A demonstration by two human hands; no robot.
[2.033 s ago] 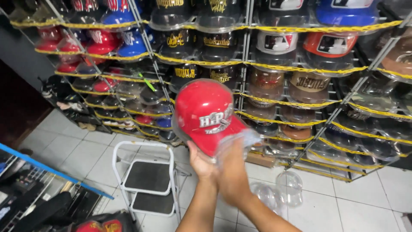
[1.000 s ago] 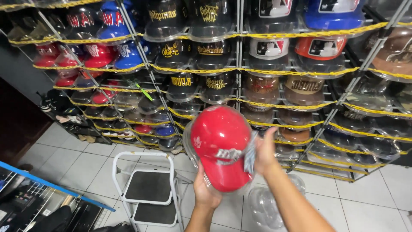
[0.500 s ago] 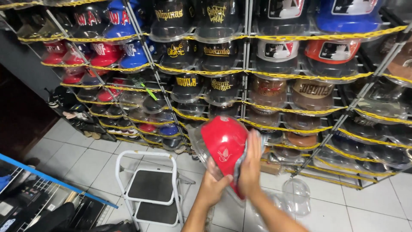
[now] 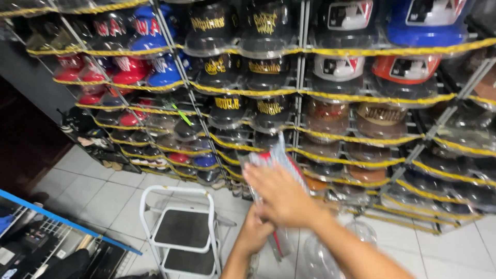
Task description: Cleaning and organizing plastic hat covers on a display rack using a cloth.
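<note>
before the wire shelving (image 4: pixel 305 77), at lower centre of the head view, both hands meet around a red baseball cap in a clear plastic shell (image 4: pixel 279 160). compared with the earlier views, where the cap's red crown faced the camera and was plainly readable, the cap is now turned edge-on and largely covered; only a blurred strip of red and glinting plastic shows above the fingers. this suggests the shell is being pressed shut or rotated in the hands rather than displayed, though motion blur prevents certainty.

right hand (image 4: pixel 281 194): laid flat across the near face of the shell, fingers spread, pressing on it. left hand (image 4: pixel 256 232): below and behind, closed about the lower edge of the shell. the cap thus lies between the two palms, touching both, its upper rim projecting just above the right fingertips.

surroundings: rows of boxed caps in red, blue, black and brown on shelves edged with yellow trim; a white two-step folding stool (image 4: pixel 183 232) stands on the tiled floor (image 4: pixel 98 199) to the left; empty clear plastic domes (image 4: pixel 356 232) lie on the floor near the right forearm.
</note>
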